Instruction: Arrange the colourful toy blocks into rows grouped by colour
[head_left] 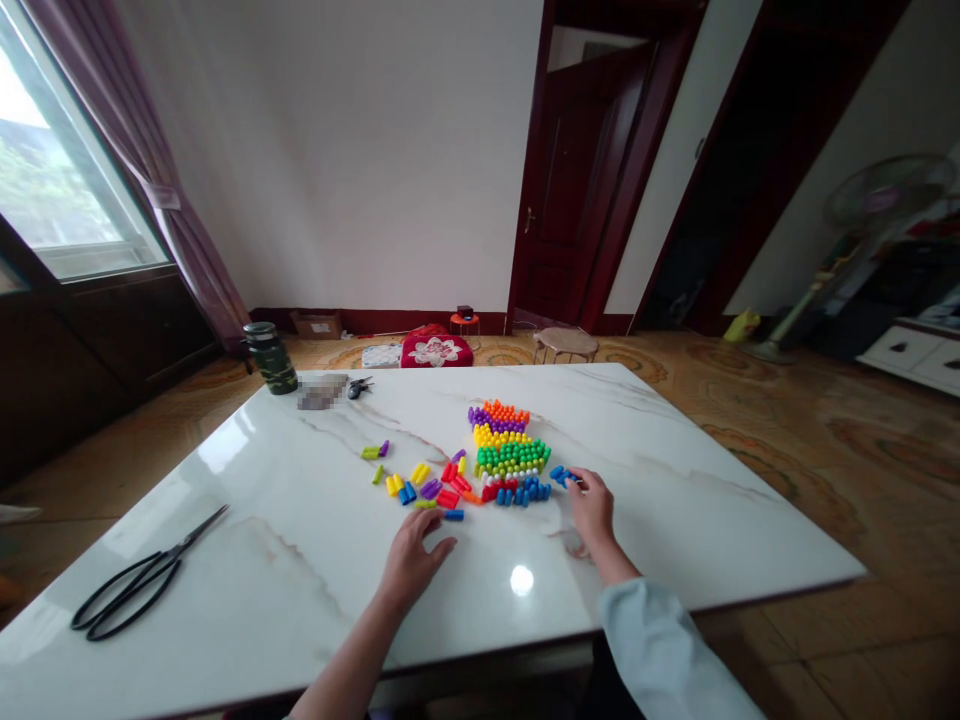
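Note:
My left hand rests low over the table with thumb and fingers apart. Its fingertips are beside a lime-green plastic peg and a blue peg. Fingers closed, my right hand pinches at small blue pegs right of the sorted block; how many it grips is hard to see. In that block, upright round-topped pegs stand in colour rows: orange, purple, yellow, green, white, red and blue. Mixed loose pegs lie to its left.
Black-handled scissors lie at the table's left. A camouflage flask, a blurred-out item and keys sit at the far left edge. Beyond the white marble-look table are a round stool and a standing fan.

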